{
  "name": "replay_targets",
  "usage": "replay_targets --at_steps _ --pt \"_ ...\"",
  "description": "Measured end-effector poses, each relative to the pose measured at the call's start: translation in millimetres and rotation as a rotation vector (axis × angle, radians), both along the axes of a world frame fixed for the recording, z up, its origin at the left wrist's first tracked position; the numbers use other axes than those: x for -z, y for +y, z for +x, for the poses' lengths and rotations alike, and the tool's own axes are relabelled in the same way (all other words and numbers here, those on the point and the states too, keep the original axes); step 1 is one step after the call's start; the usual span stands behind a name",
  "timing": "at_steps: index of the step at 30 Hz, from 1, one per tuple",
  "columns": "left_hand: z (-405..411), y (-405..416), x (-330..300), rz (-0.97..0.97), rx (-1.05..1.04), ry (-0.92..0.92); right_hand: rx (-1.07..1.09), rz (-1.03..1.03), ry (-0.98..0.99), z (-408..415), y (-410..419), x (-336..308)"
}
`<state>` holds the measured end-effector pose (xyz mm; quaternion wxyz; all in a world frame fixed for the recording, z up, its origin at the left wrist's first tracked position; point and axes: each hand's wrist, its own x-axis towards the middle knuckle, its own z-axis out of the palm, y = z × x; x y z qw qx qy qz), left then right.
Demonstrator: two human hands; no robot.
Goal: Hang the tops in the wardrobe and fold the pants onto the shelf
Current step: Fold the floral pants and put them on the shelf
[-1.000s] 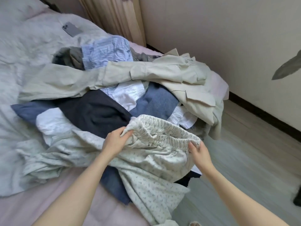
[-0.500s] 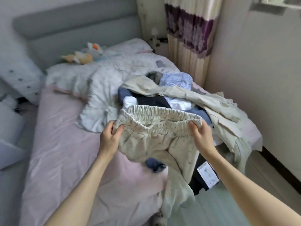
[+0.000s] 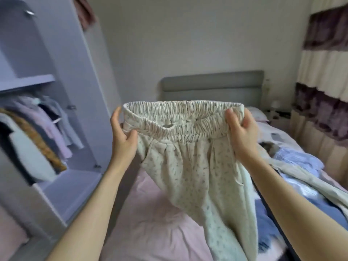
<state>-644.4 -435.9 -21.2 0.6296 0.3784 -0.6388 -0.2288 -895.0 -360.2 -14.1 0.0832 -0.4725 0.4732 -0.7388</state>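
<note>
- My left hand (image 3: 123,137) pinches the left end of the gathered elastic waistband of a pair of cream cotton pants with a small grey floral print (image 3: 190,166); the thumb lies on the near side of the band and the fingers are curled behind it.
- My right hand (image 3: 242,135) grips the right end of the same waistband, fingers folded over the top edge and closed tight on the cloth.
- The waistband is stretched level between both hands and gapes open at the top; a thin drawstring hangs down near the right hand.
- The pants hang free in the air above the pink-sheeted bed (image 3: 150,223); the legs drop toward the bed's right side, and their lower ends run out of view.
- A heap of unsorted clothes in pale blue, beige and dark blue (image 3: 301,176) lies along the right edge of the bed, reaching toward the pillow end.
- The grey padded headboard (image 3: 212,85) stands at the far edge of the bed, partly hidden behind the waistband.
- The lilac open wardrobe (image 3: 62,76) stands to the left of the bed; several garments on hangers (image 3: 32,132) fill its rail space beneath a shelf board.
- A cream and purple banded curtain (image 3: 323,72) hangs beyond the right edge of the bed.
</note>
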Motion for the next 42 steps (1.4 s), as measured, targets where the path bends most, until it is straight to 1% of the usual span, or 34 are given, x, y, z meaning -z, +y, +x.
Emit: replay_targets --at_steps 1,3,5,8,10,12,14,16,18,20,21,24,26,27,28,29,31,32,34,36,37,38,39,41,42 --pt "19.1 4.5 -10.9 -0.054 -0.008 -0.078 -0.03 -0.046 -0.015 18.9 -2.5 -14.7" --pt "62.4 13.2 -30.3 -0.136 -0.045 -0.319 -0.112 -0.115 -0.058 64.8 -8.1 -38.3" --pt "90.9 23.8 -38.8 -0.128 -0.051 -0.525 -0.161 -0.125 -0.069 100.7 -12.4 -50.2" --pt "129.8 42.4 -32.7 -0.067 -0.08 -0.678 -0.216 -0.108 -0.016 149.6 -17.4 -50.7" --pt "147.0 50.3 -21.7 -0.057 -0.167 -0.65 -0.237 -0.074 0.01 166.6 -21.7 -42.5" --pt "170.1 54.3 -16.9 -0.113 -0.269 -0.525 -0.25 -0.007 0.067 178.8 -26.4 -34.5" --pt "198.5 54.8 -23.4 -0.118 -0.3 -0.384 -0.296 0.043 0.167 181.0 -31.6 -30.8" --pt "229.3 53.8 -33.4 -0.071 -0.316 -0.287 -0.44 0.055 0.33 181.6 -35.9 -31.2" --pt "252.7 53.4 -43.1 -0.014 -0.304 -0.199 -0.58 0.111 0.542 187.0 -40.7 -34.8" --pt "265.5 53.9 -50.6 0.008 -0.297 -0.16 -0.651 0.206 0.782 196.8 -47.7 -36.0" --pt "271.0 54.5 -53.3 0.011 -0.305 -0.142 -0.689 0.266 0.864 203.3 -53.4 -35.2" --pt "281.6 59.5 -58.6 0.018 -0.33 -0.136 -0.753 0.46 0.99 219.0 -68.2 -29.3" --pt "287.5 67.0 -63.8 0.007 -0.367 -0.217 -0.687 0.53 1.029 226.1 -78.7 -25.3" --pt "290.2 71.0 -68.0 -0.009 -0.394 -0.262 -0.643 0.517 0.999 229.7 -83.1 -26.0" --pt "293.3 74.1 -73.6 -0.032 -0.433 -0.3 -0.63 0.485 0.913 234.8 -85.5 -30.7" --pt "297.0 76.4 -79.5 -0.054 -0.491 -0.328 -0.635 0.436 0.784 240.7 -89.7 -36.9" --pt "304.3 79.5 -92.9 -0.097 -0.666 -0.377 -0.644 0.325 0.536 254.6 -98.1 -54.5" --pt "305.8 81.4 -98.8 -0.126 -0.78 -0.423 -0.625 0.268 0.455 262.6 -100.8 -63.0" --pt "306.0 84.2 -109.5 -0.197 -0.991 -0.579 -0.599 0.233 0.4 282.0 -103.0 -81.0" --pt "304.5 85.6 -120.5 -0.206 -1.093 -0.712 -0.628 0.294 0.395 295.9 -105.1 -96.8" --pt "305.3 86.4 -126.9 -0.196 -1.116 -0.723 -0.673 0.323 0.368 300.9 -105.4 -105.9" --pt "306.4 87.5 -134.4 -0.187 -1.125 -0.683 -0.717 0.328 0.326 304.1 -104.0 -116.4" --pt "307.3 88.5 -142.6 -0.185 -1.119 -0.584 -0.748 0.297 0.267 306.9 -103.2 -128.1" --pt "305.4 87.1 -157.7 -0.174 -1.062 -0.31 -0.761 0.188 0.084 314.6 -103.6 -147.9" --pt "302.3 84.4 -162.4 -0.134 -1.011 -0.218 -0.74 0.142 0.026 320.8 -101.9 -154.2"
